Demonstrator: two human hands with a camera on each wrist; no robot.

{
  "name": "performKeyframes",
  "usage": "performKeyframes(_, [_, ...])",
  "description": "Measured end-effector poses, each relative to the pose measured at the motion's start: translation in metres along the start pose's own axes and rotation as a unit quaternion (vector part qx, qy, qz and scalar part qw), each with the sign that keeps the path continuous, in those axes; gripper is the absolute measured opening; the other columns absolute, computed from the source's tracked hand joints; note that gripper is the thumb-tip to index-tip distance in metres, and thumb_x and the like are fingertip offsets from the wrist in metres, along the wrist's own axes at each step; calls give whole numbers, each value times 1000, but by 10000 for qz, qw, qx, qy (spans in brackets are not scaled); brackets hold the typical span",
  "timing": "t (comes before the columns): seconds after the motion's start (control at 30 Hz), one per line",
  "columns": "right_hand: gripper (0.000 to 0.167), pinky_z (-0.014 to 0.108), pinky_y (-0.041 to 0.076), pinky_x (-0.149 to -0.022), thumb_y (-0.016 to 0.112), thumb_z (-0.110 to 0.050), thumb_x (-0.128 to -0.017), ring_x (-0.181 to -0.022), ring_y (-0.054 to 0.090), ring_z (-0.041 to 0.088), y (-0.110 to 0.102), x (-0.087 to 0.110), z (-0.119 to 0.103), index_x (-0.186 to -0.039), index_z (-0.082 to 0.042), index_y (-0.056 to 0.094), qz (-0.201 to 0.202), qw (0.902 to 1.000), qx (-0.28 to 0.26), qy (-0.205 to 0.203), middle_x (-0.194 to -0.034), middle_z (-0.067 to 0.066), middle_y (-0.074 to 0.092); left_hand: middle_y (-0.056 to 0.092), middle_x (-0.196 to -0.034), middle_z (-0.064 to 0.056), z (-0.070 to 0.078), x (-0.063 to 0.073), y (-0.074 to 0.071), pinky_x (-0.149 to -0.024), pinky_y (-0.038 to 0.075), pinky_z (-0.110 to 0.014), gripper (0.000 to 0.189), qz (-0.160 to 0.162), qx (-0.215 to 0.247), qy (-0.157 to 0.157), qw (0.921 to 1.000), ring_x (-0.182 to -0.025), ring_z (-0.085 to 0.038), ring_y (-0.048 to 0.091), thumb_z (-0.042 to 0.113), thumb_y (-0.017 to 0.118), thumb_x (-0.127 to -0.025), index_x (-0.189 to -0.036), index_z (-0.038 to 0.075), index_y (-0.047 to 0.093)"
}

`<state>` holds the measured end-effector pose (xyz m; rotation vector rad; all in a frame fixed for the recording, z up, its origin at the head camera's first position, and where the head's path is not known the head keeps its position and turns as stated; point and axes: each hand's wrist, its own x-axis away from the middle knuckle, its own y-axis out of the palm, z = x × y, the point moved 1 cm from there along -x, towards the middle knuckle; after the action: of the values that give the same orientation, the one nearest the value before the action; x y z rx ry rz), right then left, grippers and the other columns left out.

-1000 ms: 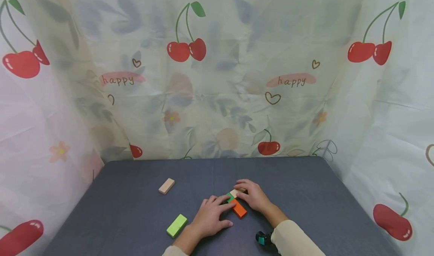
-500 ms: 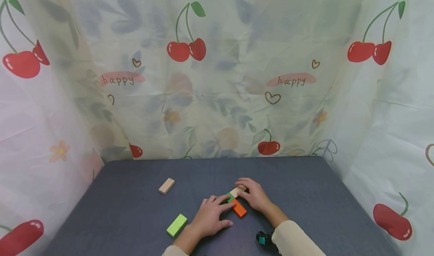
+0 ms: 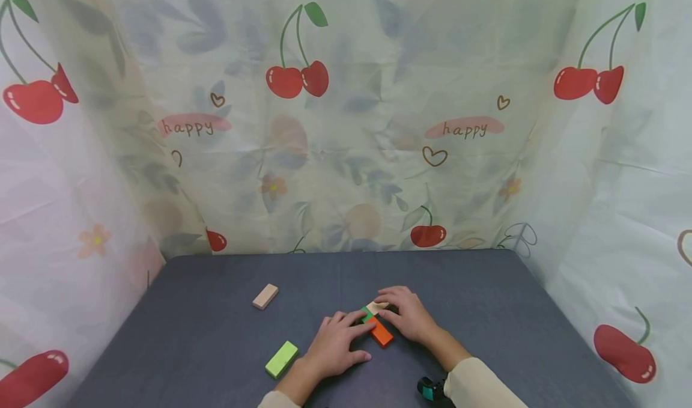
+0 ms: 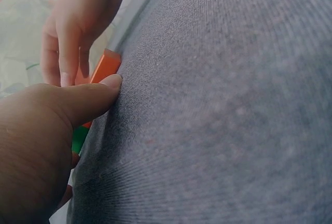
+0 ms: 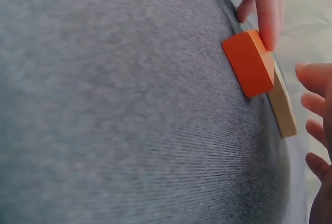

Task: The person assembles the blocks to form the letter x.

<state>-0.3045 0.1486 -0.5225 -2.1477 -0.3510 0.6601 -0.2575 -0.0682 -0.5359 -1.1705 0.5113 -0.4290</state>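
Three blocks touch in the middle of the table: a green block point(image 3: 368, 315), an orange block point(image 3: 381, 334) angled toward the person, and a plain wooden block point(image 3: 376, 307) reaching off to the right. My left hand point(image 3: 333, 347) lies over the near left side, its extended fingertips on the green and orange blocks. In the right wrist view, a left fingertip presses the top of the orange block point(image 5: 250, 63). My right hand point(image 3: 409, 316) hovers at the wooden block, partly covering it in the head view. The right wrist view shows its loosely bent fingers apart from the wooden block point(image 5: 281, 105).
Another wooden block point(image 3: 265, 297) lies at the back left. A lime green block point(image 3: 282, 360) sits beside my left wrist. A black wrist device point(image 3: 430, 390) is at my right cuff. The dark grey table point(image 3: 216, 336) ends at a cherry-printed curtain point(image 3: 346, 173).
My right hand first slid back a little from the wooden block, then drew slightly to the right with its wrist. The left hand and the blocks look nearly unchanged.
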Motion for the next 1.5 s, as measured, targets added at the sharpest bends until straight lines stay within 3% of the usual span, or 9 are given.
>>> performKeyframes(0.2, [22,59,32,-98,66,-17,-93,-123,47,27,-1,6,-5,-114,-15,71,-387,9988,45,-312,-125,3,61,39,-150,10,0,0,1,-87,36,-43,60,-5,68,16,10000,-116,-18,45,55,65,-87,-143,40,48])
performKeyframes(0.4, [22,57,34,-98,67,-23,-93,-123,47,26,1,8,-6,-114,-17,71,-643,9972,234,-312,-126,1,60,38,-150,9,0,0,0,-90,36,-45,62,-2,28,53,10000,-117,-19,45,56,64,-88,-145,41,45])
performKeyframes(0.93, [30,58,33,-99,65,-21,-94,-125,45,28,3,10,-8,-123,-16,69,-792,9959,293,-318,-131,5,57,41,-148,9,1,-2,-3,-90,38,-44,60,-165,-12,-13,9999,-117,-19,45,55,66,-86,-142,41,49])
performKeyframes(1.3, [28,59,33,-99,64,-23,-95,-126,45,28,2,9,-9,-122,-18,69,-850,9953,315,-349,-131,4,57,48,-141,4,-4,4,-6,-96,39,-47,47,150,610,-41,9980,-118,-19,46,46,69,-88,-134,35,60])
performKeyframes(1.5, [26,58,33,-99,64,-23,-95,-125,46,27,-1,8,-11,-120,-18,69,-876,9944,476,-362,-129,4,58,51,-136,4,-7,5,-4,-98,40,-45,45,212,654,-102,9976,-117,-17,46,44,70,-88,-131,33,63])
